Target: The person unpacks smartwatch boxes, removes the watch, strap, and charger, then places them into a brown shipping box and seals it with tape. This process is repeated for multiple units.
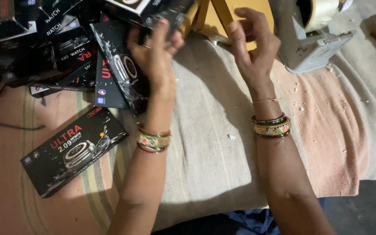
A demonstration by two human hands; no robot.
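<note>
Reaching into a heap of black watch boxes [79,48], the left hand [155,50] closes its fingers on the edge of one upright black box [120,69], while the right hand [253,43] hangs open and empty just beside a yellow wooden frame [236,13]. Judging from the head view, a box is being picked from the pile; lifting it free calls for a firmer grasp (the neighbours lean on it). Another box [75,150] lies apart on the cloth-covered surface [209,143]. A grey tape dispenser [312,43] is cut off at the top, and the pile's far side is dark.
</note>
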